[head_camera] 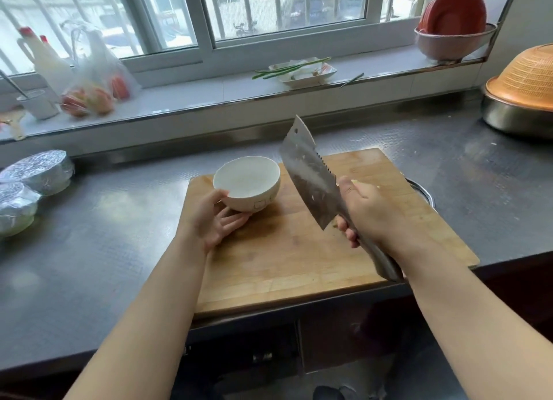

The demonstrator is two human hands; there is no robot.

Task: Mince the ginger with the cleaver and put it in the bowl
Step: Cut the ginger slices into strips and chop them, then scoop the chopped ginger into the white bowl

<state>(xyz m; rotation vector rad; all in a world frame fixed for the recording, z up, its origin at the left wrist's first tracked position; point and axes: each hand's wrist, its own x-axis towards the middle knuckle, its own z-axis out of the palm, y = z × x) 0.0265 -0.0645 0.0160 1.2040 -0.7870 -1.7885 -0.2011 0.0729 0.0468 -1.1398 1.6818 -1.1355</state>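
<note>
right hand (pixel 363 217) clenched on cleaver (pixel 311 178) handle, blade raised and tilted toward bowl (pixel 247 184). left hand (pixel 217 220) cups the tipped bowl on the cutting board (pixel 284 250). ginger (pixel 357 181) mostly hidden behind right hand. risk: bits scatter past the rim, or the blade knocks the bowl.

Both forearms are bare from elbow to wrist, with no sleeve showing. The left hand (pixel 217 220) and right hand (pixel 363 211) wear no gloves, rings, watch or bracelet. Fingernails look short and unpainted. A dark shoe (pixel 335 393) shows at the bottom edge.
</note>
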